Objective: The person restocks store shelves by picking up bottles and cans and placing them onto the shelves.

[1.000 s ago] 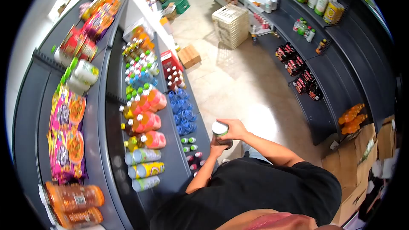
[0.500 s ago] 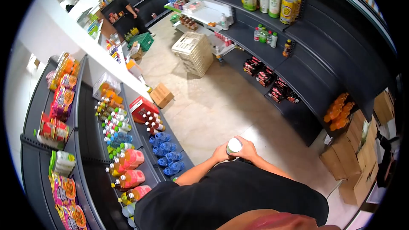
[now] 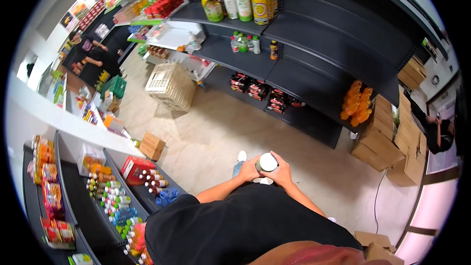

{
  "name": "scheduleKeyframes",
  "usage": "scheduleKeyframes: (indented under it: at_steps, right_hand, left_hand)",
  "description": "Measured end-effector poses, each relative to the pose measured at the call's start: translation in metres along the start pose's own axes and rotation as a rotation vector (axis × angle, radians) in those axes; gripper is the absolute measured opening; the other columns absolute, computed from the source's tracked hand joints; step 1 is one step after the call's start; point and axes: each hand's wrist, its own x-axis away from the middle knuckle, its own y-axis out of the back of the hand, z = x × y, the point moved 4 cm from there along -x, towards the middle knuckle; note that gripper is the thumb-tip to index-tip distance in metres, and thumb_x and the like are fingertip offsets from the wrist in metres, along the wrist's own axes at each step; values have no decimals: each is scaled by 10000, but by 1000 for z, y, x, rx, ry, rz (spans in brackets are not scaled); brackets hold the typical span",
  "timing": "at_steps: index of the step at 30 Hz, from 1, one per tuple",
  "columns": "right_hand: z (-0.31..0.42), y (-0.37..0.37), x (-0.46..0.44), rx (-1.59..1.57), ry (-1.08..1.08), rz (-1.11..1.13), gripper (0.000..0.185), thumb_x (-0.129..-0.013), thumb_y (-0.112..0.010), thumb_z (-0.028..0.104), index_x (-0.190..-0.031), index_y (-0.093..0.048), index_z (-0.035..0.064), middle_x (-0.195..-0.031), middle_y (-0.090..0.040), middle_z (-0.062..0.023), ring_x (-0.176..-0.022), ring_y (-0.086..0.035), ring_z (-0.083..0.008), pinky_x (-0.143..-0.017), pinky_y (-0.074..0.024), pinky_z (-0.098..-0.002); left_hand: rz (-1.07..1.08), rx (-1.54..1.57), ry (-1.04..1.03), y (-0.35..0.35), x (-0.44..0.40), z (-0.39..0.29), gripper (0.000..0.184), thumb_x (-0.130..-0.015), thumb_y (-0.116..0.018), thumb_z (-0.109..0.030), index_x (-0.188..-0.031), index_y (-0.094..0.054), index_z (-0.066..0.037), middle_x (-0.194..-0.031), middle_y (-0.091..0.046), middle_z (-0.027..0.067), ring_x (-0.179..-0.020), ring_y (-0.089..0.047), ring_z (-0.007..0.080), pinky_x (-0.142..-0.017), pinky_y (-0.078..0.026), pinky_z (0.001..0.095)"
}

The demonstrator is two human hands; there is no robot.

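Observation:
In front of my waist, a cylindrical container with a round white top (image 3: 268, 162) is clasped between both hands. My left hand (image 3: 250, 169) wraps its left side, and my right hand (image 3: 282, 171) closes around the right. Its side looks greenish but is mostly covered by fingers, so I cannot tell what kind of container it is. The white bottles (image 3: 243, 5) and a yellow can (image 3: 260, 8) stand on the dark shelf ahead, well away from my hands.
Dark shelving (image 3: 314, 34) runs ahead, with orange bottles (image 3: 356, 103) low at right. A cream plastic basket (image 3: 171, 86) stands on the floor. Cardboard boxes (image 3: 375, 140) are stacked at right. Stocked shelves stand at left. A person (image 3: 91, 51) is at far left, another (image 3: 438, 130) at far right.
The view has turned to the right, bringing the dark shelving ahead and a person at far right into sight. Both hands still hold the white-topped container at my waist.

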Motion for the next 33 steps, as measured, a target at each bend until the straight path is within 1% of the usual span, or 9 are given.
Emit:
scheduleKeyframes:
  at_steps: [2, 5, 7, 9, 13, 18, 25, 29, 33]
  right_hand:
    - [2, 13, -15, -83, -3, -79, 933, -684, -939, 284, -1480, -506, 59, -1363, -639, -197, -1238, -644, -335, -1009, -538, -436]
    - [-19, 26, -48, -234, -72, -127, 1005, -683, -932, 245, -1533, -430, 53, -1407, -600, -191, -1291, -601, -308, -1039, -518, -422]
    - [-28, 32, -74, -157, -41, -62, 1027, -695, -901, 208, -1566, -375, 68, -1441, -561, -190, -1335, -559, -332, -1065, -494, -457]
    - [-33, 35, -111, -25, 42, -57, 1046, -685, -900, 206, -1574, -363, 82, -1451, -551, -189, -1342, -552, -336, -1077, -483, -462]
    - [-9, 44, -201, 61, -70, -56, 1074, -658, -909, 227, -1568, -350, 105, -1480, -511, -207, -1362, -522, -386, -1117, -457, -452]
    - [-2, 49, -325, -59, 34, -23, 881, -614, -944, 234, -1378, -559, 25, -1287, -682, -171, -1195, -670, -295, -1034, -515, -407]
    - [-3, 38, -421, -43, 142, -198, 774, -642, -934, 257, -1295, -616, -10, -1239, -711, -167, -1167, -692, -280, -1045, -515, -407]
    - [35, 68, -476, -44, 47, -255, 705, -676, -892, 238, -1290, -638, 1, -1196, -734, -158, -1154, -696, -237, -1017, -524, -382]
    - [33, 98, -543, -78, 116, -405, 721, -670, -933, 251, -1284, -646, 6, -1156, -756, -131, -1086, -715, -203, -961, -542, -354]
  left_hand:
    - [-19, 55, -69, 8, -30, -16, 864, -604, -928, -307, -1381, -597, -120, -1222, -715, 176, -1138, -684, 361, -969, -548, 448]
    - [-6, 179, -124, 16, -88, -18, 873, -595, -949, -360, -1354, -609, -97, -1202, -724, 182, -1126, -692, 362, -961, -552, 447]
    - [-85, 225, -197, 36, -127, -37, 895, -592, -969, -466, -1280, -625, -9, -1113, -757, 180, -1055, -733, 344, -940, -565, 453]
    - [-125, 220, -259, 54, -172, -42, 869, -600, -967, -477, -1238, -643, 16, -1085, -763, 183, -1027, -747, 323, -933, -573, 444]
    - [-201, 255, -321, 118, -237, -91, 838, -593, -971, -483, -1186, -668, 26, -1050, -768, 184, -974, -761, 311, -889, -593, 425]
    - [-305, 207, -391, 177, -299, -118, 856, -558, -981, -402, -1253, -657, -22, -1066, -753, 182, -976, -743, 343, -865, -585, 435]
    - [-341, 192, -611, 243, -382, -124, 901, -558, -969, -320, -1335, -616, -31, -1177, -720, 189, -1036, -714, 373, -895, -576, 441]
    - [-375, 275, -611, 262, -433, -144, 948, -557, -982, -273, -1370, -576, -5, -1211, -708, 205, -1061, -716, 378, -928, -575, 439]
    - [-501, 319, -707, 276, -488, -179, 900, -639, -967, -240, -1376, -536, 42, -1286, -630, 234, -1196, -637, 387, -1018, -518, 434]
